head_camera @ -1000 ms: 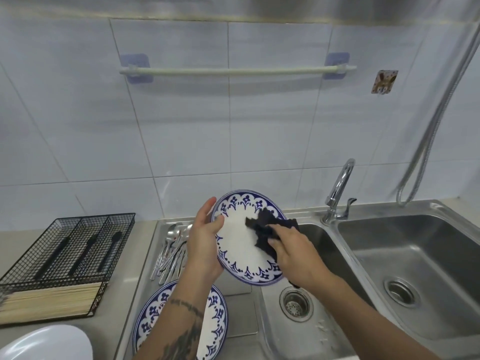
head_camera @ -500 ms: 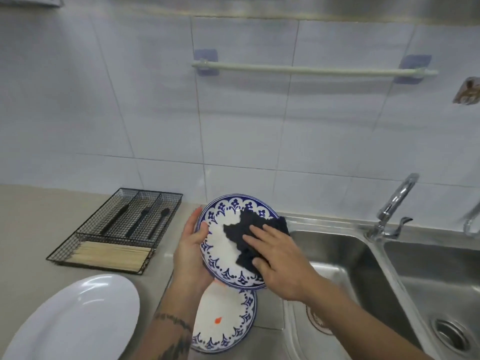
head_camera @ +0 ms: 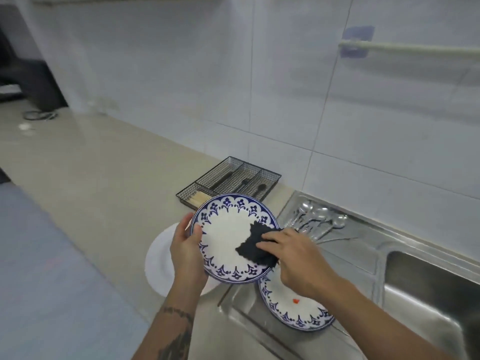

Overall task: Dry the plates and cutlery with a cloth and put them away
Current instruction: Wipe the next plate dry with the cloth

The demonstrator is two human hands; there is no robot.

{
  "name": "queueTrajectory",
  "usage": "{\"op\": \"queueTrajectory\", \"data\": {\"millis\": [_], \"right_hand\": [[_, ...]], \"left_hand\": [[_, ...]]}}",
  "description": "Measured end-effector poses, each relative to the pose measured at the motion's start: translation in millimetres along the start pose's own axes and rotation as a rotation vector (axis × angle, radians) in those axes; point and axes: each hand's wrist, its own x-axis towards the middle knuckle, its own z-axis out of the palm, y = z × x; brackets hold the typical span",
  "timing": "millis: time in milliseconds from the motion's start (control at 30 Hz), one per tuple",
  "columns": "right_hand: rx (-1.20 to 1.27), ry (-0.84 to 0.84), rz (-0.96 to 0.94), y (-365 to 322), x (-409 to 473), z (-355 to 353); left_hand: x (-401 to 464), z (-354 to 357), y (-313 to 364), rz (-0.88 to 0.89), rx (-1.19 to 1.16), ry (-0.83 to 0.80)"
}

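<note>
Plate turned toward the table's left side

Left hand grips patterned plate; right hand presses cloth on it, probably nearly dry.

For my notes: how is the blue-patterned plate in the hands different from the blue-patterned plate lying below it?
The held plate is lifted and tilted, gripped by the left hand, with the right hand pressing a dark cloth on it. The lower plate lies flat on the drainboard, untouched, with a small red speck. Both share one blue border.
</note>
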Motion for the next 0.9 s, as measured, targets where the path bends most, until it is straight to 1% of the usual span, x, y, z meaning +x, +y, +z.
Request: {"op": "queueTrajectory", "data": {"millis": [100,167,233,333,633,733,800,900], "right_hand": [[0.013,0.054,0.006,-10.2,12.7,10.2],[0.031,0.095,0.014,-17.7,20.5,14.7],[0.051,0.111,0.022,-23.3,26.3,17.3],[0.079,0.086,0.006,-27.9,31.4,18.9],[0.112,0.093,0.016,-26.0,24.7,30.4],[0.132,0.110,0.023,-23.3,20.3,31.8],[0.144,0.118,0.040,-19.6,16.8,32.3],[0.163,0.117,0.074,-12.0,10.5,33.6]], "left_hand": [[10.2,-33.8,-2.5,0.081,0.062,0.161],[17.3,-52.6,-8.6,0.089,0.093,0.259],[23.4,-67.6,-13.8,0.094,0.119,0.326],[33.3,-83.5,-18.1,0.084,0.156,0.395],[48.2,-95.4,-26.4,0.026,0.253,0.433],[50.0,-94.2,-26.0,0.022,0.384,0.421],[48.5,-93.7,-26.7,0.059,0.510,0.402],[45.9,-95.9,-31.8,0.133,0.653,0.416]]}}
